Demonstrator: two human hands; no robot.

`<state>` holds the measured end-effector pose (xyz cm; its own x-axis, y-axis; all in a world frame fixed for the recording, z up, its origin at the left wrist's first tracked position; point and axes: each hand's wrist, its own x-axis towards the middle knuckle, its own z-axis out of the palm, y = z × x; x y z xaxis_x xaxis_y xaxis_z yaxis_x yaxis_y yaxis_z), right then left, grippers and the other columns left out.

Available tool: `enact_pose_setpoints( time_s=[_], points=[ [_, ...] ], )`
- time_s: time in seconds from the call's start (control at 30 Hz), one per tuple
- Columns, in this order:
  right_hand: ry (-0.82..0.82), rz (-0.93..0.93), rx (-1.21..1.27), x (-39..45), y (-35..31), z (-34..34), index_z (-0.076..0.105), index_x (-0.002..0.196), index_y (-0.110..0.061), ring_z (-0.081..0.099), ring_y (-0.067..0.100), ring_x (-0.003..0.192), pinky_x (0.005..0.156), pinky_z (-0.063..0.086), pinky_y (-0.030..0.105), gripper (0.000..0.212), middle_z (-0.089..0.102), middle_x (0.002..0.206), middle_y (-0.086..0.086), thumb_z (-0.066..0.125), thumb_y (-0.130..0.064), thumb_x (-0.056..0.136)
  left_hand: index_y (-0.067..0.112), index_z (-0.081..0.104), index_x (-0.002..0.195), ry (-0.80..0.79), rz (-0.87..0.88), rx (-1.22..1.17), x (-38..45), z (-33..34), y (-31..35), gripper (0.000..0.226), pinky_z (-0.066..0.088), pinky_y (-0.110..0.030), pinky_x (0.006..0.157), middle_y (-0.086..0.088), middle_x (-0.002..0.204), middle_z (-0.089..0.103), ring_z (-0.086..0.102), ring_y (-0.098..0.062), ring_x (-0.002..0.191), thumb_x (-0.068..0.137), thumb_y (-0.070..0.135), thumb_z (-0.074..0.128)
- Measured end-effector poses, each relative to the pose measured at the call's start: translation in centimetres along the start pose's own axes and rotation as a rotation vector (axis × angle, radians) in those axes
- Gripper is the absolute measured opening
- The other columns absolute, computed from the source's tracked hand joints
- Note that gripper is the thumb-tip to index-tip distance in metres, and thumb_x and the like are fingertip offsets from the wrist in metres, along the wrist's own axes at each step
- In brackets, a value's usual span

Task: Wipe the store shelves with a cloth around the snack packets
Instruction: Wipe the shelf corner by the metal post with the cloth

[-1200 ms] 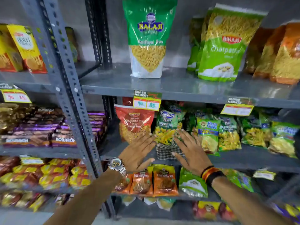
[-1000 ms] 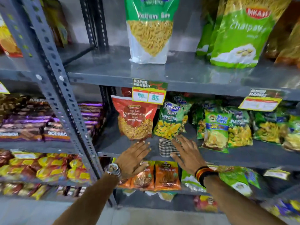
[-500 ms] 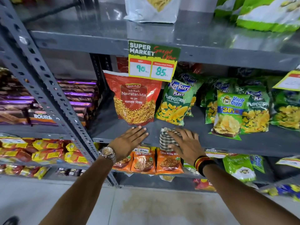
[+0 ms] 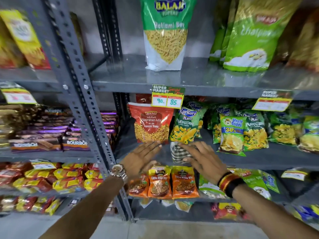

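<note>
A black-and-white checked cloth (image 4: 178, 153) lies bunched on the front of the grey middle shelf (image 4: 259, 158). My right hand (image 4: 202, 156) lies flat over it, fingers on the cloth. To its left, my left hand (image 4: 142, 156) rests flat and open on the shelf edge, fingertips just below the red Navratan Mix packet (image 4: 151, 125). A green Puffcorn packet (image 4: 185, 126) stands right behind the cloth. More green packets, among them an Uncle Chipps packet (image 4: 231, 133), fill the shelf to the right.
Above, the top shelf (image 4: 198, 78) holds a Balaji packet (image 4: 164, 33) and green Bikaji packets (image 4: 253, 35). A price tag (image 4: 167, 97) hangs from its edge. Orange Tikha Mitha packets (image 4: 170, 183) hang below. A perforated grey upright (image 4: 82, 100) separates biscuit shelves on the left.
The view tilted down, then back up. Both hands slid slightly forward on the middle shelf. My right hand stays on the cloth, my left stays flat beside it.
</note>
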<state>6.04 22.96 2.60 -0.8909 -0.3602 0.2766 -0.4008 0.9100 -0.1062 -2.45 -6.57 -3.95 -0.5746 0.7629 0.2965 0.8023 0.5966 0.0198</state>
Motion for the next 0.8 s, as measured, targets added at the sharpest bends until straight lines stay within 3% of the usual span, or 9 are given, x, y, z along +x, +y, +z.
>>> enact_pose_setpoints(
  time_s=[0.17,0.4,0.63,0.8],
  points=[
    [0.156,-0.112,-0.023,1.5,-3.2,-8.6,0.021,0.148,-0.041,0.042,0.014,0.114,0.098,0.039,0.029,0.052,0.045,0.126,-0.007,0.035,-0.048,0.098,0.005,0.038,0.152,0.167,0.082,0.119,-0.7,-10.3,-0.6,0.056,0.021,-0.043,0.124,-0.015,0.158,0.04,0.035,-0.03,0.147,0.106,0.037,0.033],
    [0.332,-0.237,-0.054,7.9,-5.5,-17.6,0.03,0.144,-0.039,0.046,0.017,0.109,0.092,0.04,0.034,0.051,0.049,0.121,-0.004,0.031,-0.055,0.096,0.007,0.032,0.155,0.383,-0.081,0.293,0.6,-24.2,-0.8,0.059,0.021,-0.05,0.124,-0.012,0.164,0.03,0.021,-0.026,0.154,0.105,0.038,0.036],
    [0.337,-0.262,-0.068,16.6,-7.2,-19.9,0.037,0.139,-0.034,0.046,0.022,0.11,0.095,0.04,0.042,0.046,0.051,0.12,0.001,0.036,-0.049,0.096,0.008,0.037,0.153,0.406,-0.227,0.563,1.8,-35.2,-4.8,0.057,0.023,-0.052,0.123,-0.015,0.16,0.038,0.029,-0.033,0.15,0.104,0.037,0.035],
    [0.335,-0.283,-0.128,23.4,-9.0,-19.7,0.04,0.138,-0.031,0.049,0.026,0.109,0.091,0.044,0.043,0.046,0.053,0.117,0.004,0.039,-0.046,0.095,0.008,0.034,0.154,0.352,-0.18,0.729,2.5,-39.1,-9.3,0.059,0.02,-0.054,0.124,-0.015,0.162,0.034,0.021,-0.031,0.154,0.105,0.04,0.031]
  ],
)
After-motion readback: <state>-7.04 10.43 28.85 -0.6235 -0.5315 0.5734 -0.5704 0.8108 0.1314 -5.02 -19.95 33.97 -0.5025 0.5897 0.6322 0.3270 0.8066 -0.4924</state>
